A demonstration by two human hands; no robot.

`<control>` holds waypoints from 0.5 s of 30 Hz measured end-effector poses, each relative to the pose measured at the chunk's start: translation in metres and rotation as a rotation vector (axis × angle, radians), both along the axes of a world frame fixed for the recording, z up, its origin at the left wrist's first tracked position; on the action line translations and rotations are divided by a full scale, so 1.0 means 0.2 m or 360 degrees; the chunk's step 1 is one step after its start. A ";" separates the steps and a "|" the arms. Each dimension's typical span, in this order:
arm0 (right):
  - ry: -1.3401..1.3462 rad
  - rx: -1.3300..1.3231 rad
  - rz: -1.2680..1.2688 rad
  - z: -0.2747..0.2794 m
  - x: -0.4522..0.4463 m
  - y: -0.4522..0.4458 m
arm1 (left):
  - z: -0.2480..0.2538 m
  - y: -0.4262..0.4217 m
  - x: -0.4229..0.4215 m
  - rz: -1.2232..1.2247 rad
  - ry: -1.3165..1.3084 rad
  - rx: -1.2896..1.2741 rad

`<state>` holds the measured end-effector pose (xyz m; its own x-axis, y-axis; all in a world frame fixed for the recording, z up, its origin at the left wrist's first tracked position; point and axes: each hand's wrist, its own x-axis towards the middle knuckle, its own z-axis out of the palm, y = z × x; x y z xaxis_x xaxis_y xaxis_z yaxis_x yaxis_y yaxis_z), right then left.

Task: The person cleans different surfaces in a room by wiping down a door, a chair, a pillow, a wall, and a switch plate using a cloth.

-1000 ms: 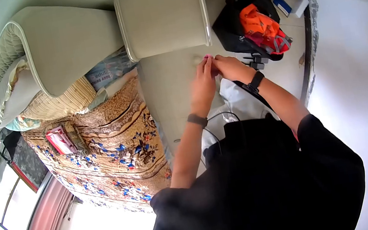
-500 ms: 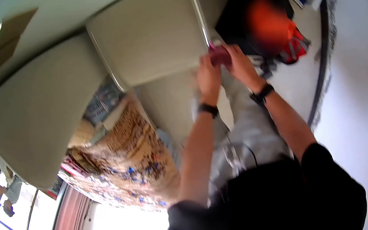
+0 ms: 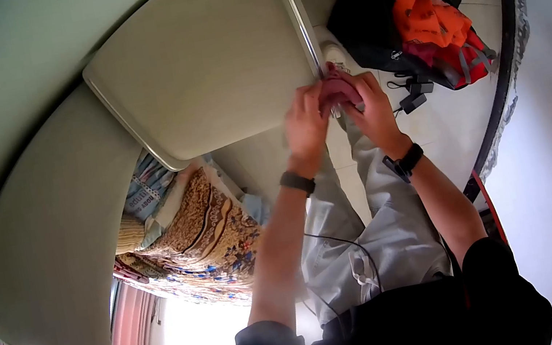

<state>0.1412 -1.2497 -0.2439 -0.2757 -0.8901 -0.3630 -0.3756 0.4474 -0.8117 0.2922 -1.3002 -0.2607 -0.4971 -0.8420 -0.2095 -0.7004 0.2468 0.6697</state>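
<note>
Between my two hands, near the front right edge of the pale table, is a small dark-pink, soft-looking folded thing point(image 3: 340, 91); its exact kind I cannot make out. My left hand point(image 3: 306, 126), slightly blurred, grips its left side with bent fingers. On its other side my right hand point(image 3: 373, 111) pinches it between thumb and fingers. Parts of it are hidden behind the fingers. Both wrists wear dark bands.
The pale table point(image 3: 204, 59) has a metal rim. On the floor at right lie a black bag point(image 3: 367, 16), an orange cloth point(image 3: 430, 19), a red bag point(image 3: 467, 61) and black adapters point(image 3: 415, 100). A bed with patterned bedding point(image 3: 192, 239) is at left.
The view has shifted, so the table looks larger and the bags sit farther right. Both hands stay on the pink thing, which now looks more spread, with the hands a little farther apart.
</note>
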 end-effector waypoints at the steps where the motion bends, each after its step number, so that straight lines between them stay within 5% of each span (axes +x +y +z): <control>1: 0.0035 0.0009 0.0053 0.00 -0.01 -0.04 | -0.02 -0.05 0.01 0.0014 0.0037 0.0019; 3: 0.0068 -0.0037 0.0081 -0.01 -0.03 -0.14 | -0.01 -0.15 0.00 0.0161 0.0097 0.0206; 15: 0.0575 -0.0265 -0.0105 -0.18 -0.14 -0.82 | 0.01 -0.93 -0.33 0.0275 0.0087 -0.0117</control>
<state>0.1133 -1.4138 -0.2792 -0.4174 -0.9048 -0.0845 -0.6250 0.3533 -0.6961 0.2263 -1.4864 -0.2594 -0.3529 -0.9278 -0.1212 -0.6996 0.1757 0.6926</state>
